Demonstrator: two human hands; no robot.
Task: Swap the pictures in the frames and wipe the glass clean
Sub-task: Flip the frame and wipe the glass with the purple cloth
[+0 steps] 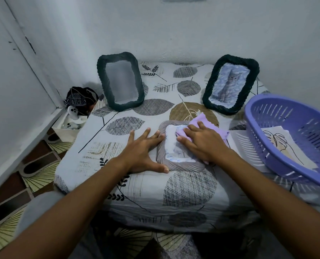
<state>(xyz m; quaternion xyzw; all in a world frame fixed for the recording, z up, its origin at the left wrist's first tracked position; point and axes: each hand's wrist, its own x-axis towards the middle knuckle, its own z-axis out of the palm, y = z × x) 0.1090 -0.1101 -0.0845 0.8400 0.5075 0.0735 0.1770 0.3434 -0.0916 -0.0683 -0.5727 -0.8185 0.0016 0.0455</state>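
Note:
A grey ribbed frame (162,157) lies flat on the leaf-print table (118,184), a picture showing under its glass. My right hand (200,141) presses a lilac cloth (202,121) flat onto the glass with straight fingers. My left hand (144,154) lies spread on the table against the frame's left edge, thumb at its front corner. Two dark twisted-rim frames lean on the back wall: the left frame (120,81) shows only a blank grey panel, the right frame (230,85) holds a cat picture.
A purple slotted basket (289,139) stands at the right, overhanging the table, with a leaf-drawing picture (278,144) inside. A white sheet (243,146) lies under its left rim. Left of the table, a white bin (69,126) with toys and a dark bag (80,100) sits on patterned floor.

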